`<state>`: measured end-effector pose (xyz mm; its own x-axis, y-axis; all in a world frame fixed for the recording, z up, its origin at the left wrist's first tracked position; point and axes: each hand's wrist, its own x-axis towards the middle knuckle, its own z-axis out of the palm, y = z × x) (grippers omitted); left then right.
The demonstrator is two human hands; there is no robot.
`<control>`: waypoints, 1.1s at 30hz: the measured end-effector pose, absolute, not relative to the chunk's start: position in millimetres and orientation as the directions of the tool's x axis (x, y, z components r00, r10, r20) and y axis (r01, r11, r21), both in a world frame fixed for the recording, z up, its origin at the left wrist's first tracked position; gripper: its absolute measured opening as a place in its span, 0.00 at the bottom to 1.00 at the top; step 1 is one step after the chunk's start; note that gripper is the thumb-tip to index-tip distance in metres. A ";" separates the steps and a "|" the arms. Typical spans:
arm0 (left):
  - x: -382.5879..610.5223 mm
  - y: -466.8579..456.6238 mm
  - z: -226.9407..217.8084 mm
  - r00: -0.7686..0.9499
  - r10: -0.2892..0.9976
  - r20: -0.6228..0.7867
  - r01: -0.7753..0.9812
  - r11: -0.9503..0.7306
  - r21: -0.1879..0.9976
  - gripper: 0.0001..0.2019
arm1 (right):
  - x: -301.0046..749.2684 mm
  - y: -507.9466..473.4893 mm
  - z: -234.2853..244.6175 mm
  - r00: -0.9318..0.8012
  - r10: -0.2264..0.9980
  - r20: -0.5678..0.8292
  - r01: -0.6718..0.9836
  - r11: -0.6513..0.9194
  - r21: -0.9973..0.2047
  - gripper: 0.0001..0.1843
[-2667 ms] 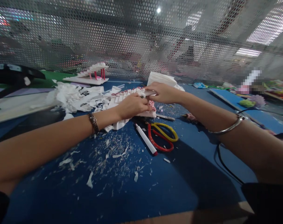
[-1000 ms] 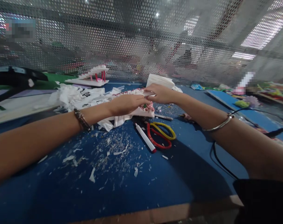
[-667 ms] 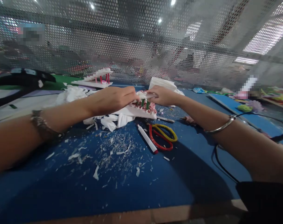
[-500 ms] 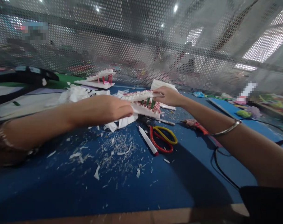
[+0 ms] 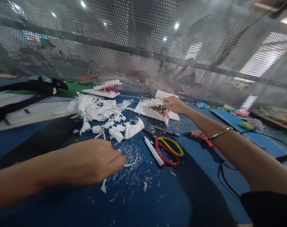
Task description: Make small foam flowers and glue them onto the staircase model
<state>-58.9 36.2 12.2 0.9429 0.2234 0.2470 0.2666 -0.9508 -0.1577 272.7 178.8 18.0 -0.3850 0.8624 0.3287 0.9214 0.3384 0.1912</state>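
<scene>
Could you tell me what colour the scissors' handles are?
The scissors have one red and one yellow handle; head view.

Silver bangle (image 5: 220,133) on right wrist, black sleeve (image 5: 268,208)

Left hand (image 5: 96,160) near, loosely curled; right hand (image 5: 177,105) outstretched, fingers pinched.

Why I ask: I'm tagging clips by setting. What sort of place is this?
Likely a craft or model-making workbench: white paper scraps and scissors lie on the blue table, and the right hand holds a small white model.
</scene>
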 end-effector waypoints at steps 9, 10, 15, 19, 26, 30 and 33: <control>-67.9 35.4 -7.7 0.979 0.102 0.176 0.134 -0.974 -0.183 0.11 | 279.8 192.9 20.0 -0.387 0.874 0.293 0.917 0.333 0.221 0.15; -69.1 35.1 -8.5 0.979 0.102 0.174 0.134 -0.974 -0.183 0.11 | 278.4 191.9 20.8 -0.390 0.875 0.287 0.915 0.336 0.222 0.15; -72.3 34.4 -10.8 0.975 0.149 0.166 0.179 -0.967 -0.182 0.10 | 269.1 170.6 26.2 -0.393 0.869 0.302 0.916 0.342 0.209 0.21; -71.7 36.4 -15.3 0.967 0.186 0.176 0.214 -0.965 -0.154 0.08 | 252.9 144.5 34.6 -0.422 0.849 0.319 0.906 0.380 0.188 0.25; -70.1 38.8 -22.2 0.975 0.155 0.160 0.178 -0.973 -0.144 0.08 | 188.6 112.0 38.3 -0.636 0.763 0.114 0.772 0.627 0.104 0.14; -70.5 38.2 -27.6 0.975 0.166 0.150 0.185 -0.975 -0.125 0.07 | 157.2 111.4 27.8 -0.725 0.688 -0.006 0.688 0.725 0.023 0.15; -70.6 38.5 -29.6 0.971 0.193 0.143 0.215 -0.964 -0.157 0.05 | 143.3 116.9 18.5 -0.735 0.677 -0.042 0.677 0.736 0.008 0.16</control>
<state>-70.6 38.5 -29.6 0.9707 0.1928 0.1431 0.2146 -0.9640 -0.1568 143.3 116.9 18.5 -0.7350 0.6767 -0.0424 0.6770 0.7359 0.0080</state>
